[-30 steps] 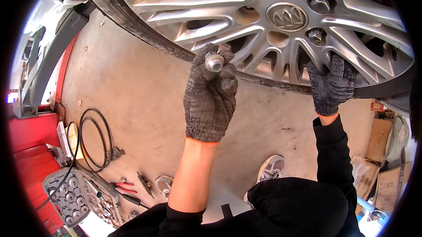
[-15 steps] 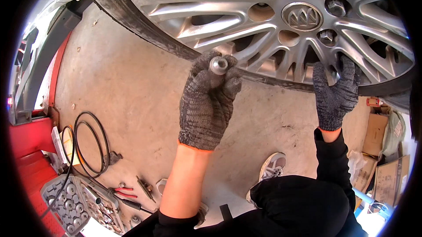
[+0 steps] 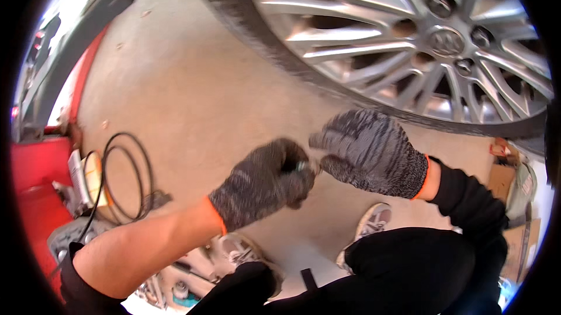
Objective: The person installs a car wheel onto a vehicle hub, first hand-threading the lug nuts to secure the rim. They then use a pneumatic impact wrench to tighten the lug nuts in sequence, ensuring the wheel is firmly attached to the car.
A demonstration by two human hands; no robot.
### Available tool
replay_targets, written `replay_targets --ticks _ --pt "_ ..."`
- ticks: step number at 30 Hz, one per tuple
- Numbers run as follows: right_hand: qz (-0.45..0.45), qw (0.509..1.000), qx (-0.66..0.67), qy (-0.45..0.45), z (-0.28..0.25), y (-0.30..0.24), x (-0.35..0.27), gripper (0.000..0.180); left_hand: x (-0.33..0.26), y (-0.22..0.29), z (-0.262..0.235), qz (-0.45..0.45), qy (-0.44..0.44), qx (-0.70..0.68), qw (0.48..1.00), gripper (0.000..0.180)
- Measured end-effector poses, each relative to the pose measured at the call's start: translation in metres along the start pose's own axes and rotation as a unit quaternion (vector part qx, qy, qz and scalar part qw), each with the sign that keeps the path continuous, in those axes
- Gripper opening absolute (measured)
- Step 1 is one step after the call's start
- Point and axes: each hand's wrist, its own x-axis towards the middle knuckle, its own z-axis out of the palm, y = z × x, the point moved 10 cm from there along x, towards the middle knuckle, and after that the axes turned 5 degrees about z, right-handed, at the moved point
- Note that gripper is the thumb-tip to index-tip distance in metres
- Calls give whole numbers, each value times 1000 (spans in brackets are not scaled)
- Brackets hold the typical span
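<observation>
In front of the wheel, my two gloved hands meet over the floor. My left hand (image 3: 266,181), in a grey knit glove with an orange cuff, is closed round a small metal piece that looks like a lug nut (image 3: 311,166). It is mostly hidden by the fingers and blurred. My right hand (image 3: 374,154), gloved alike, comes in from the right; its thumb and fingertips close on the piece's exposed end. The silver multi-spoke wheel (image 3: 350,35) stands beyond, with several hex-headed fasteners (image 3: 441,5) and two open holes (image 3: 404,28) around its centre cap (image 3: 446,42).
A black coiled cable (image 3: 146,169) lies on the floor at left, near red equipment (image 3: 44,169). Tools (image 3: 181,289) lie at the lower left, partly behind my left arm. Cardboard boxes (image 3: 520,245) stand at right. My shoes (image 3: 374,220) are below my hands.
My left hand has lowered and turned, bringing the metal piece toward the right. My right hand has left the wheel's lower spokes and moved left to meet it. The view has shifted.
</observation>
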Motion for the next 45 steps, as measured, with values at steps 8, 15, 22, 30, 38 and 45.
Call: replay_targets --ticks 8,15,22,30,38,45 --pt "-154 943 11 -296 174 -91 109 19 -141 -141 -84 3 241 -169 956 24" --pt "-103 974 143 -144 313 -212 234 20 -127 -235 -56 42 272 -417 866 21" --pt "-11 994 81 -70 353 -252 289 18 -164 -255 -131 117 447 -309 831 13" --pt "-294 940 60 -163 354 -349 236 14 -264 -345 -114 105 638 -157 746 19" --pt "-192 942 178 -210 427 -418 167 18 -201 -338 -97 99 541 -32 834 27" --pt "2 946 291 -141 204 -178 167 28 -120 -245 -111 208 271 -372 863 20"
